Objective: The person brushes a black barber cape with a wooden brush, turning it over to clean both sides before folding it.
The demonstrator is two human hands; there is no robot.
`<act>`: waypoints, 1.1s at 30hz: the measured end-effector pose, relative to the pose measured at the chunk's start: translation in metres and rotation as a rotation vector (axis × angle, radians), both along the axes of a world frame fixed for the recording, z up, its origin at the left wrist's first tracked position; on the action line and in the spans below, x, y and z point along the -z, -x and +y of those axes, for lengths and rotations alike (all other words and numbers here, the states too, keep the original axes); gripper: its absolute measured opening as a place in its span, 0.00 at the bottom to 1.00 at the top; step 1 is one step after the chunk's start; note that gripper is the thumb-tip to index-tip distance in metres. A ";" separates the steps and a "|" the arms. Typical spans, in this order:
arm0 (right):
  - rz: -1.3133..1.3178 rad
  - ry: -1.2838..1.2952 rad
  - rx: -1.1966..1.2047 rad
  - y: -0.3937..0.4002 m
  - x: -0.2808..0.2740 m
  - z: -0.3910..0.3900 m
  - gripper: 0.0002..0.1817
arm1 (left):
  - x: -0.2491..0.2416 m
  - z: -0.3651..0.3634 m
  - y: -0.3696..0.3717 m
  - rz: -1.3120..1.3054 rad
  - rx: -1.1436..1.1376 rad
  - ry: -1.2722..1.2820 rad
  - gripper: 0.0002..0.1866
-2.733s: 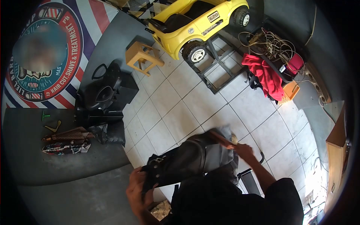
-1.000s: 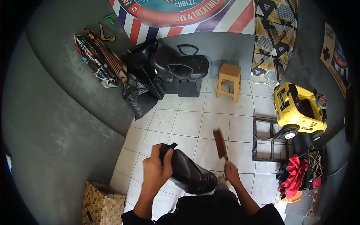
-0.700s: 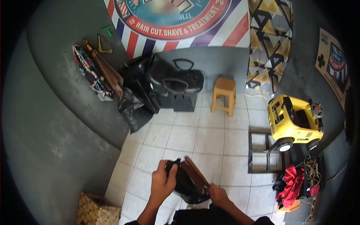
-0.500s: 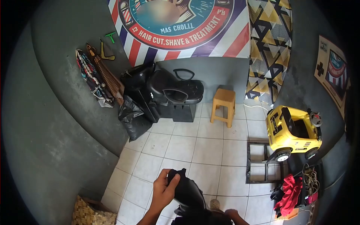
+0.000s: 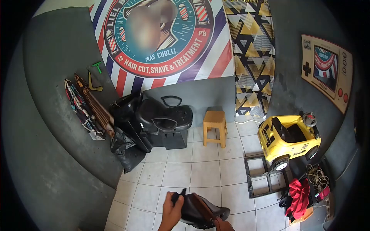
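My left hand (image 5: 171, 211) is closed, with the thumb pressed on the dark upper end of a black, glossy, leather-like item (image 5: 189, 213). This item hangs in folds at the bottom of the view; its exact kind is not clear. My right hand (image 5: 222, 224) comes in from the bottom edge against the right side of the same black item. A brown strip runs up from it across the black surface, and whether that is fingers or a strap cannot be made out. The right fingers are not distinct.
A black reclining wash chair (image 5: 165, 119) stands by the back wall, beside a black plastic bag (image 5: 129, 154). Further right are a wooden-coloured stool (image 5: 215, 127), a yellow toy car (image 5: 291, 134), a black metal frame (image 5: 250, 184) and red cloth (image 5: 298, 198). Patterned cloths (image 5: 83, 107) hang left.
The view has tilted up. My right hand has moved inward to the black item, which now spreads wider to the right. My left hand keeps its hold on the end.
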State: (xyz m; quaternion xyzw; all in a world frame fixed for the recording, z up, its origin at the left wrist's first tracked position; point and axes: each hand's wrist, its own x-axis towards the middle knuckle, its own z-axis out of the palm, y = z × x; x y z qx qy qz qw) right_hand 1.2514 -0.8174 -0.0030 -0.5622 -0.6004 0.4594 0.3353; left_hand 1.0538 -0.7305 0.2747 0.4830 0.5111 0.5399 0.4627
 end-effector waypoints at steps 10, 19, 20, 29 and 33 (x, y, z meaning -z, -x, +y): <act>-0.547 0.540 -0.128 -0.085 0.051 -0.027 0.36 | -0.003 -0.008 0.006 -0.352 -0.055 0.041 0.06; 0.148 0.039 -0.040 0.027 -0.174 0.008 0.33 | 0.037 -0.043 -0.013 0.013 0.177 0.115 0.09; 0.209 0.003 0.036 0.034 -0.168 0.011 0.31 | 0.033 -0.044 -0.013 -0.009 0.196 0.086 0.10; 0.056 -0.301 0.172 0.020 -0.157 0.019 0.21 | 0.031 -0.057 0.007 0.679 0.321 -0.018 0.14; 0.310 -0.229 0.233 0.018 -0.218 0.021 0.13 | 0.063 -0.051 0.002 0.317 0.105 0.082 0.19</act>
